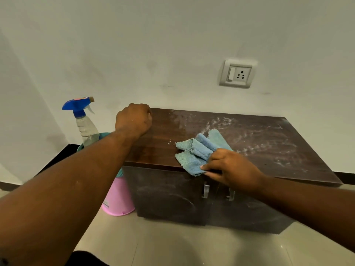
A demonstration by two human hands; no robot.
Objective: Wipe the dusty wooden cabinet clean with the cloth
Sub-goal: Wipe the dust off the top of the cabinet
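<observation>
A low dark wooden cabinet (pixel 259 143) stands against the wall. White dust streaks cover the middle and right of its top; the left part looks darker and cleaner. A crumpled blue cloth (pixel 196 152) lies on the top near the front edge. My right hand (pixel 228 167) pinches the cloth's near corner at that edge. My left hand (pixel 134 120) is curled into a fist at the cabinet's back left corner, with nothing visible in it.
A spray bottle (pixel 84 121) with a blue trigger head stands in a pink bucket (pixel 119 198) on the floor, left of the cabinet. Two metal handles (pixel 205 191) are on the cabinet doors. A wall socket (pixel 237 73) sits above. Beige floor tiles lie in front.
</observation>
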